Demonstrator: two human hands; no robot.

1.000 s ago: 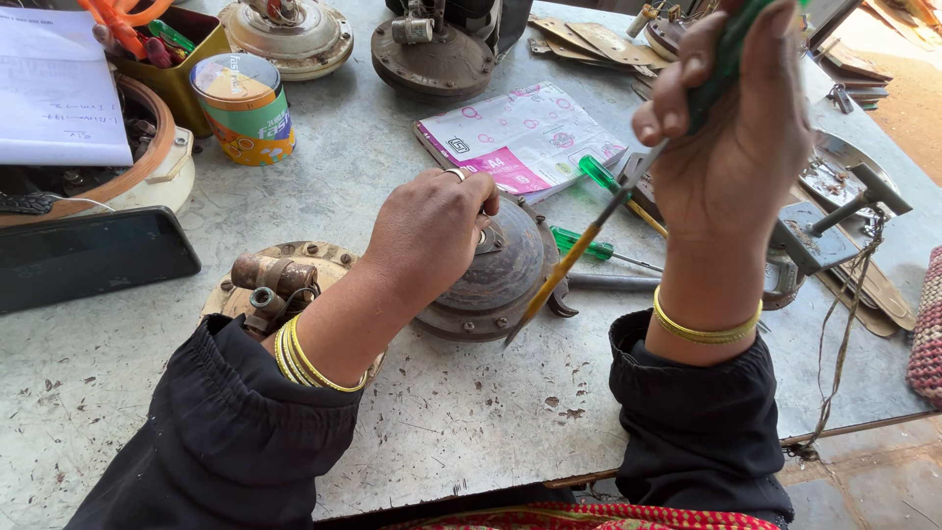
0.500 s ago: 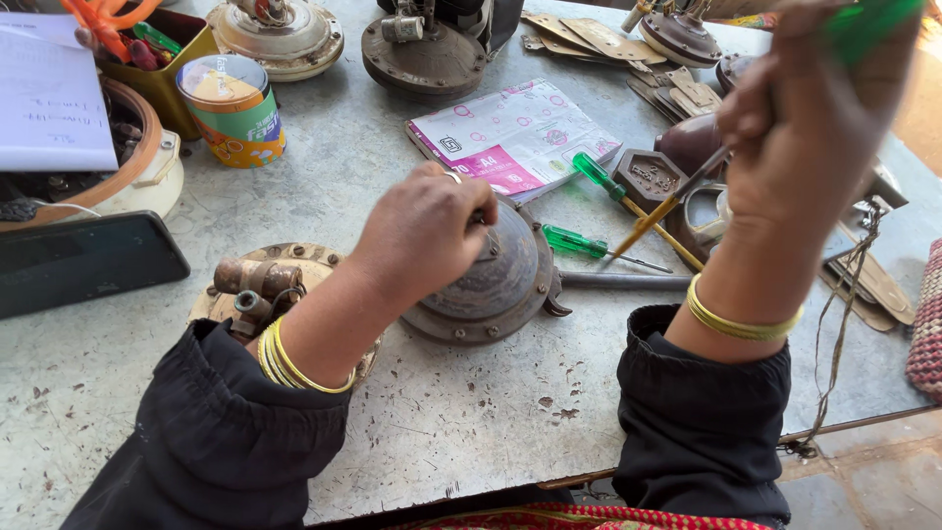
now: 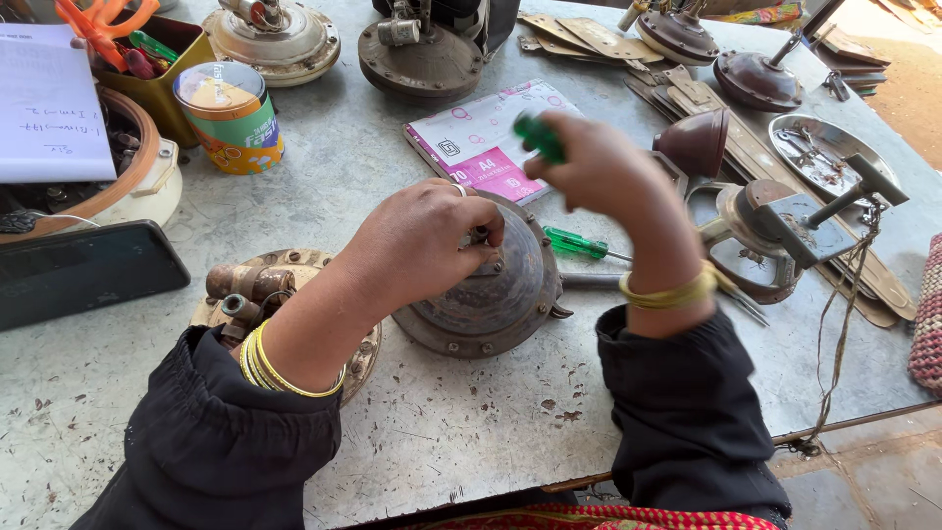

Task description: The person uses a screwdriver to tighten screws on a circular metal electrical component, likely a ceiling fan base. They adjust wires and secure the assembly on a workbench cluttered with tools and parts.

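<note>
Two hands meet over the rusty dome (image 3: 486, 290), which sits near the middle of the table (image 3: 392, 432), just right of a rotor (image 3: 257, 294) with copper-coloured parts. Your left hand (image 3: 424, 243) rests on the top of the dome, fingers curled down around a small fitting at its crown; how tightly they pinch it you cannot tell, since the fingertips are hidden. Your right hand (image 3: 594, 169) is raised just above the dome's far right edge, closed in a fist around a green-handled tool (image 3: 539, 137), of which only the handle end shows. It is blurred. Gold bangles sit on both wrists, and black sleeves cover both forearms.

Just right of the dome lies a green screwdriver (image 3: 579, 243), its tip pointing right. Beyond the hands lies a pink and white booklet (image 3: 471, 147). Far left stands a colourful tin (image 3: 231, 116), with a yellow box (image 3: 162, 83) of tools just behind it. A phone (image 3: 83, 270) lies dark at the near left. To the right a metal bracket (image 3: 795, 231) sits beside a brown cup-shaped cap (image 3: 699, 142).
</note>
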